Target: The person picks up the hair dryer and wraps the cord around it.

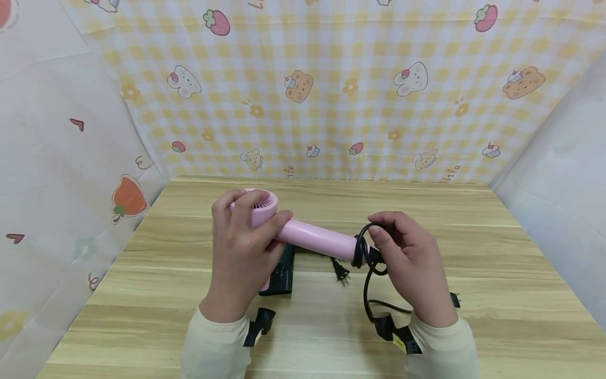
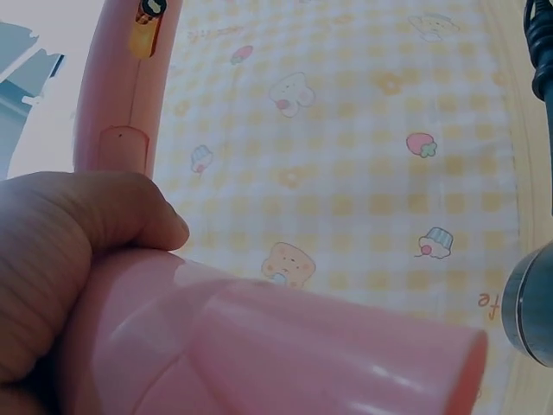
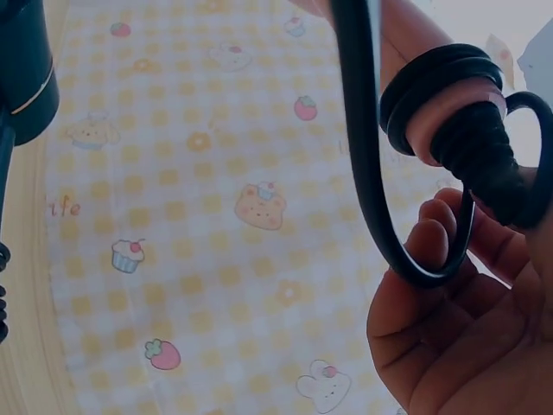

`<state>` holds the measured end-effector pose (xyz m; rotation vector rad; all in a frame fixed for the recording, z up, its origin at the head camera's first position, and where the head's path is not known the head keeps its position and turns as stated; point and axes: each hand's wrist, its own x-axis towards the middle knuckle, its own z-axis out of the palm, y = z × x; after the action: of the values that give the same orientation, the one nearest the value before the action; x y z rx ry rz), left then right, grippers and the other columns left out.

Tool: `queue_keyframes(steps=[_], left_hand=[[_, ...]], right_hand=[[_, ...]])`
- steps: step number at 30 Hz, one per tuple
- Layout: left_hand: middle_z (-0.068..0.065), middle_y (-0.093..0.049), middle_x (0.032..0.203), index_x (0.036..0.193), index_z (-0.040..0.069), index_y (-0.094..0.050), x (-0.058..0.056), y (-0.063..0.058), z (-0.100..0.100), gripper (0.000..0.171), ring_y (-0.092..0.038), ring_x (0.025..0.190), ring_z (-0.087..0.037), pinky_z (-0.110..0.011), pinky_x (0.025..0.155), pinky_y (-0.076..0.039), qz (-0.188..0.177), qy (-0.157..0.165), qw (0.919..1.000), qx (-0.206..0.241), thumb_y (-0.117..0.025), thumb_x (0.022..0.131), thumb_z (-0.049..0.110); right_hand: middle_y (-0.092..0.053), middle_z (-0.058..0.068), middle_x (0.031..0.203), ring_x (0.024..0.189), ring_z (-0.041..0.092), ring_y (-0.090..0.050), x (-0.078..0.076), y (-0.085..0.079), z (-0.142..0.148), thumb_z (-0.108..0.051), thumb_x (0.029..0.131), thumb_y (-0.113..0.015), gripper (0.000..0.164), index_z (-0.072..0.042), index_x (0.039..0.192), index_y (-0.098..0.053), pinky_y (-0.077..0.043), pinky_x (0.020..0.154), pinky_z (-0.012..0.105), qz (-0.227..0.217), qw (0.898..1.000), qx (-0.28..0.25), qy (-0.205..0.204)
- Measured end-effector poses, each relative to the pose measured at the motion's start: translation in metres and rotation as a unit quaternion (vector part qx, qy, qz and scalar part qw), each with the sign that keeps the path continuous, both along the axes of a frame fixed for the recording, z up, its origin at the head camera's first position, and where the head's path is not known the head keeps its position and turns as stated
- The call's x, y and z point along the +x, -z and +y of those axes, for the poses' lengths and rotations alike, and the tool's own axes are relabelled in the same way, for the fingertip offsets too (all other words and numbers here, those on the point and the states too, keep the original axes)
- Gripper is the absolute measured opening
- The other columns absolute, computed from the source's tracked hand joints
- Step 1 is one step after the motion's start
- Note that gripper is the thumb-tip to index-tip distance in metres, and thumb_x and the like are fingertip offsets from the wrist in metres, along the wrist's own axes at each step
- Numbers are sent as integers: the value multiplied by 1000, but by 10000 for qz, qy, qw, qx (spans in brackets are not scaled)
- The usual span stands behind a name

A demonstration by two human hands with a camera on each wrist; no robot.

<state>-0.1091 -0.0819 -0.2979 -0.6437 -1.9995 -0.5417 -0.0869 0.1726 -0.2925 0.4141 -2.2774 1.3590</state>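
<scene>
Below both grips, wooden table (image 1: 165, 305). Between left hand (image 1: 239, 252) and right hand (image 1: 418, 263), pink hair dryer (image 1: 319, 239), lifted: its head clasped by curled left fingers, apparently for steadiness, leaving the handle's end near the right grip. Just below and right of the left grip, black appliance (image 1: 283, 279). Looped at the handle's end, black cord (image 1: 358, 253), pinched narrowly by right thumb and fingers, seemingly for control. Low between both grips, plug (image 1: 340, 270).

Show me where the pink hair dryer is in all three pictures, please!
Head: the pink hair dryer slants across the middle, its round end on the left.
Left wrist: its body lies along the bottom, with its handle at upper left.
Right wrist: only its handle end shows, at upper right, wound with black cord.
Shared landmark: the yellow-checked cloth behind.
</scene>
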Motion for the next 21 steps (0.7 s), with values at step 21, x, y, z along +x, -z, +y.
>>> queue_keyframes(steps=[21], left_hand=[[-18,-54,120,91,12,-79,5,-6,-1,28,-40,116,-46,-56,98,-34,-453,120,9989,-2,-79,68,-3]], right_hand=[[-66,3,91,80,16,-64,-7,6,10,0,99,-55,16,-3,109,-68,-53,70,23,-318,9976,-195,-591]])
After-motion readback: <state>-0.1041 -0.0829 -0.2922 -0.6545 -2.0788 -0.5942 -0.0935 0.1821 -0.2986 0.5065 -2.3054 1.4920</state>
